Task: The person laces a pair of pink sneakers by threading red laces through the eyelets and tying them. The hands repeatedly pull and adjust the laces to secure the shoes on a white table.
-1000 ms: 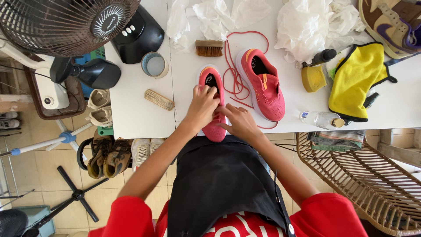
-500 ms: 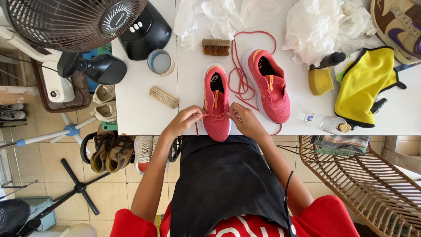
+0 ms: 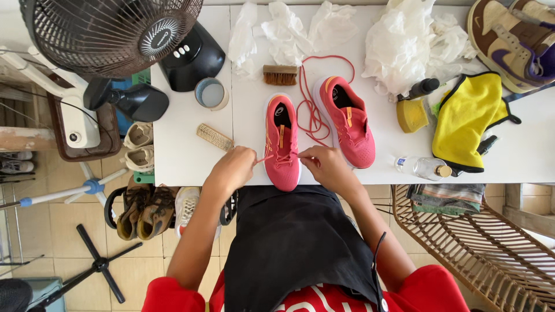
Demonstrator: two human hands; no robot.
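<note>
We see a pink shoe (image 3: 281, 144) standing at the centre of the frame, toe at the near edge of the white bench (image 3: 185, 156). Our left hand (image 3: 234, 167) sits just left of its toe, grip pinching a pink lace end (image 3: 266, 158). Our right hand (image 3: 326, 166) sits just right, grip pressed together on the lace at the shoe's front. A second pink shoe (image 3: 348, 121) lies right of centre, with a loose red lace (image 3: 312, 110) curling between the two. Above is a small brush (image 3: 280, 74); left of the first shoe, a second brush (image 3: 214, 137) and a round tin (image 3: 211, 93). Right lies a yellow cloth (image 3: 465, 118).
</note>
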